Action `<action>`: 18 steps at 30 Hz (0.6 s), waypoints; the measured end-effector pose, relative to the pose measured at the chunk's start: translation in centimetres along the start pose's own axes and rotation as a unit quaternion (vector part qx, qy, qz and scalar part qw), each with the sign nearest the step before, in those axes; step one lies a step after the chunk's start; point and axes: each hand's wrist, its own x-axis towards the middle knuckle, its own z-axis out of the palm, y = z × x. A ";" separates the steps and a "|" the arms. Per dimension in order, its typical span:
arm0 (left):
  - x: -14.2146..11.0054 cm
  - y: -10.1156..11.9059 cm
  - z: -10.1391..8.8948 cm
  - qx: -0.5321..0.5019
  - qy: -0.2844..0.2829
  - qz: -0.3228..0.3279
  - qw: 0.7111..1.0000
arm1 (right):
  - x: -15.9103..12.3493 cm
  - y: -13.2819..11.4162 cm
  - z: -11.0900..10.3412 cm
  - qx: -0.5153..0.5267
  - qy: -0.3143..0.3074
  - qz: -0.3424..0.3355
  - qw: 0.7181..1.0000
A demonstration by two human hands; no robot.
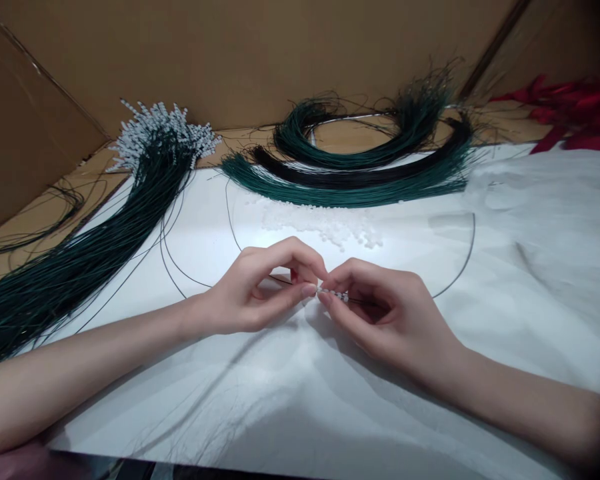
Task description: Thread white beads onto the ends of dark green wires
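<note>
My left hand (273,283) and my right hand (380,303) meet fingertip to fingertip over the white sheet. Between them runs a thin dark wire (473,247) carrying a short row of white beads (339,295). My right thumb and forefinger pinch the beaded part, and the wire curves out past the right hand. My left thumb and forefinger close on the wire at the end of the row; the exact contact is partly hidden. Just beyond the hands lies a loose scatter of white beads (325,223).
A thick bundle of dark green wires (130,207) with white beaded tips (165,130) lies at left. Curved bundles of green wire (350,193) rest at the back before a cardboard wall (260,60). Red ribbon (580,110) and white sheeting (545,220) are at right.
</note>
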 end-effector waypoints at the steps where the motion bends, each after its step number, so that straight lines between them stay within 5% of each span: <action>1: 0.0 0.0 0.0 0.000 -0.001 0.001 1.000 | 0.0 0.1 0.0 0.001 -0.002 -0.001 1.000; 6: 0.2 0.2 0.1 0.030 -0.010 0.017 0.999 | -0.2 0.3 0.0 -0.005 -0.007 0.000 1.000; 14: 0.2 1.4 1.8 0.166 0.062 0.089 0.980 | -0.3 -0.1 0.0 -0.022 0.008 -0.018 1.000; 18: 0.1 1.4 1.5 0.052 0.076 0.018 0.996 | -0.5 -0.1 0.1 -0.015 0.023 -0.016 0.999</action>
